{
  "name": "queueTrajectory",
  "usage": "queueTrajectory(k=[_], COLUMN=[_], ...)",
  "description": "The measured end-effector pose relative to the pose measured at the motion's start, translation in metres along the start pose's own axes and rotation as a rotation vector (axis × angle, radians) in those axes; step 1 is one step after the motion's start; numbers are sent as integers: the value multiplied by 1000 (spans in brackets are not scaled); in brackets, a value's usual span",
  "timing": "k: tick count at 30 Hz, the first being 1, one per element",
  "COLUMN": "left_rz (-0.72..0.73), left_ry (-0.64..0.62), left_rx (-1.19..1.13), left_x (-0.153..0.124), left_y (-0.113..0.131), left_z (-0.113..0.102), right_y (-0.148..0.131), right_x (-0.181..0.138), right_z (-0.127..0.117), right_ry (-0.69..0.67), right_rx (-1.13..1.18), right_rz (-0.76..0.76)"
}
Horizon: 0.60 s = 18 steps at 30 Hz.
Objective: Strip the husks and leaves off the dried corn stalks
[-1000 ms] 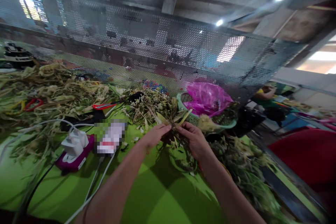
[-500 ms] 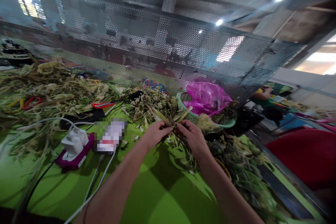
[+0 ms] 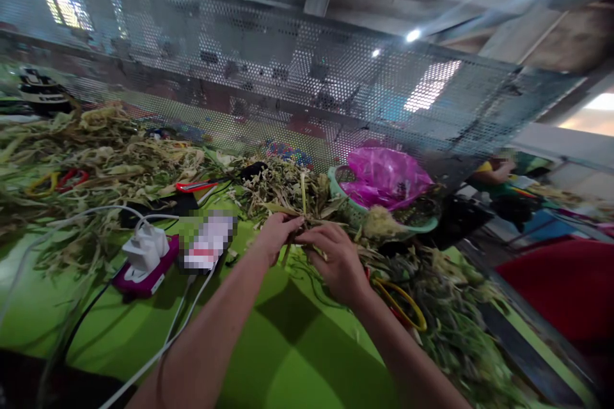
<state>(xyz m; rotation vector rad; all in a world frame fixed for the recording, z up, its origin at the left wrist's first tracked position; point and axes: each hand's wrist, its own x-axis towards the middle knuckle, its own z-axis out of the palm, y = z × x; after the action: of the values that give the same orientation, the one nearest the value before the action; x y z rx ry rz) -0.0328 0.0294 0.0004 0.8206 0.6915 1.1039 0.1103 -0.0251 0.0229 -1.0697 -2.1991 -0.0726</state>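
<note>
Both hands meet mid-tabletop. Left hand (image 3: 275,234) and right hand (image 3: 336,263) each pinch a dried green-yellow leafy plant stalk (image 3: 302,195) at the fingertips. The stalk sticks up toward 12 o'clock, over the bright green tabletop (image 3: 297,345). Looks like leaf-stripping in hand (judgement only). Next move calls for a firm pinch at the base and a clean pull apart, clear of the yellow-handled scissors (image 3: 407,301) at 4 o'clock. Teal plastic basket (image 3: 334,180) sits at 2 o'clock, purple power strip (image 3: 144,268) at 9.

A plant-sorting workshop: green bench (image 3: 297,358) under heaps of leafy trimmings (image 3: 283,188) (scissors (image 3: 196,186) among them), perforated metal screen (image 3: 288,77) behind
</note>
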Motion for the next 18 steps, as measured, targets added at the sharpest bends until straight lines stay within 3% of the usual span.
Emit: queueTrajectory(k=[4, 10, 13, 18], left_rz=[-13, 89, 127, 44], left_ry=[25, 74, 57, -187], left_rx=[-42, 263, 374, 260], left_x=[1, 7, 8, 4], left_y=[-4, -7, -4, -2], left_z=[-1, -6, -6, 0], right_y=[-5, -4, -2, 14], right_x=[-4, -8, -6, 1], right_z=[14, 15, 7, -4], right_ry=[-148, -40, 62, 266], right_rx=[-215, -88, 45, 277], right_rz=[-101, -153, -6, 347])
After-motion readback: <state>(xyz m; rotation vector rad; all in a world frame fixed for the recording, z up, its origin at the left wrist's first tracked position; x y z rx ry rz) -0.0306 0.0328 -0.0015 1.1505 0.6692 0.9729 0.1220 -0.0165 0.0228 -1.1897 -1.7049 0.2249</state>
